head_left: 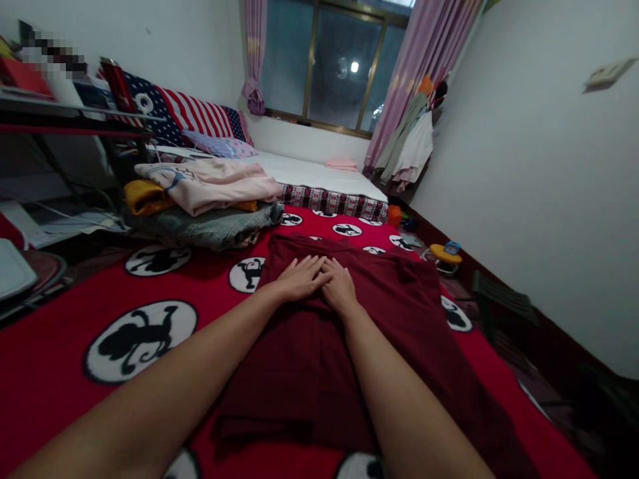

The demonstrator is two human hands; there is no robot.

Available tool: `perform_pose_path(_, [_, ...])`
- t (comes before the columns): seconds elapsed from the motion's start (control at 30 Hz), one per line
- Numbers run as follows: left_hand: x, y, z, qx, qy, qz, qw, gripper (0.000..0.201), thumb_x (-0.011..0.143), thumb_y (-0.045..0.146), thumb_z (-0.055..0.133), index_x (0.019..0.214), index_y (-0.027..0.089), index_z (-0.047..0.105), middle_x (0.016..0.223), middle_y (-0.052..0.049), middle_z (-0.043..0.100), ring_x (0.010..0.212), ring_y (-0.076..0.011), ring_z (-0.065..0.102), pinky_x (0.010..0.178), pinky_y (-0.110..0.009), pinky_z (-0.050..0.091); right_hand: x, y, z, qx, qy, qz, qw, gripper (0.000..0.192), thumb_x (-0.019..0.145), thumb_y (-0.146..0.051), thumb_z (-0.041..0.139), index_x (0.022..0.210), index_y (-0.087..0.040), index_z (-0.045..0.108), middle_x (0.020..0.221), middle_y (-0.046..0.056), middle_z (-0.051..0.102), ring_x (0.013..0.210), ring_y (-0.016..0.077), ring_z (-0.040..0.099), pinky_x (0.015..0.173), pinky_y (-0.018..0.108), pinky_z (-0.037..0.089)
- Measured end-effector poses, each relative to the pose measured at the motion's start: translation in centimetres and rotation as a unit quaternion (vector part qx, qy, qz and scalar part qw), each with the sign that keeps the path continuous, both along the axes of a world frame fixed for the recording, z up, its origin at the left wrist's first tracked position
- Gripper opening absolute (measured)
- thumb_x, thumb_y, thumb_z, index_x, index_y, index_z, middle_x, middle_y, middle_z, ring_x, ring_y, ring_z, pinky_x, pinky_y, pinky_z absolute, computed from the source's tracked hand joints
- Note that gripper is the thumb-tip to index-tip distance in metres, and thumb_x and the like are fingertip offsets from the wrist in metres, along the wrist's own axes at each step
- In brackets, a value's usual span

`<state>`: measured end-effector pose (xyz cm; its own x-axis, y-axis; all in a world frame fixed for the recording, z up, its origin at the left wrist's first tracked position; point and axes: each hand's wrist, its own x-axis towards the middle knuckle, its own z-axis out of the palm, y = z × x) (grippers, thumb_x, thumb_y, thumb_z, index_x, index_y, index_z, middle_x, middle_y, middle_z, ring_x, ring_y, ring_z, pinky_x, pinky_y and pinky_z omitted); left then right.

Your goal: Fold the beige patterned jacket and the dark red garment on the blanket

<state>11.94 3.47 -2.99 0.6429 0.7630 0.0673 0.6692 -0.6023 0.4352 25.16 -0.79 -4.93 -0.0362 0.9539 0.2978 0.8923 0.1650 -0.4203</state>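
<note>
A dark maroon garment (399,332) lies spread on the red blanket (210,406), with its left part folded inward over itself. Flat on its upper middle rests my left hand (302,276), fingers stretched out. My right hand (340,283) lies beside it, also flat, and the fingertips of both hands meet and slightly overlap. Neither hand grips the cloth. The garment's exact kind cannot be made out from here.
Folded clothes (214,193) are stacked at the blanket's far left edge. Behind them is a bed (309,166) with pillows. A desk (74,123) stands at left. Along the right wall are a yellow stool (444,253) and a dark folding stool (504,296).
</note>
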Motion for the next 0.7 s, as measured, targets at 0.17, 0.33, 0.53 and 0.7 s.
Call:
perform_pose_path(0.17, [-1.2,-3.1,-2.1,0.055,0.048,0.026,0.997,0.075,0.091,0.068,0.028,0.153,0.025,0.025,0.16,-0.007,0.016,0.148,-0.0274,0.009,0.118,-0.049,0.011,2.2,0.9,-0.2,0.109,0.2,-0.131,0.965,0.039,0.082,-0.01,0.04,0.108,-0.014,0.07,0.113,0.008,0.07,0.106,0.0154,0.063,0.1,0.027,0.043])
perform_pose_path(0.33, [-1.9,-5.5,-2.4,0.125,0.048,0.061,0.989,0.066,0.092,0.065,0.032,0.147,0.03,0.038,0.158,-0.006,0.026,0.147,-0.0295,0.018,0.117,-0.049,0.014,4.8,0.2,0.7,0.153,0.231,-0.211,0.937,0.043,0.076,-0.009,0.041,0.11,-0.006,0.066,0.111,0.014,0.069,0.104,0.0191,0.062,0.097,0.03,0.045])
perform_pose_path(0.53, [-1.5,-5.8,-2.7,0.152,0.024,0.071,0.986,0.063,0.091,0.063,0.036,0.143,0.029,0.045,0.155,-0.006,0.033,0.145,-0.0295,0.024,0.116,-0.047,0.017,13.9,-2.8,3.1,0.27,0.112,-0.358,0.887,0.052,0.07,-0.008,0.042,0.118,-0.01,0.061,0.126,0.016,0.059,0.123,0.024,0.05,0.107,0.038,0.035])
perform_pose_path(0.7, [-1.3,-5.7,-2.9,0.15,0.004,0.076,0.986,0.063,0.091,0.062,0.038,0.142,0.028,0.047,0.155,-0.007,0.034,0.144,-0.0303,0.025,0.117,-0.049,0.015,21.7,-4.9,2.7,0.136,0.138,-0.43,0.882,0.042,0.068,-0.009,0.048,0.105,-0.009,0.067,0.104,0.016,0.069,0.1,0.0283,0.065,0.088,0.036,0.048])
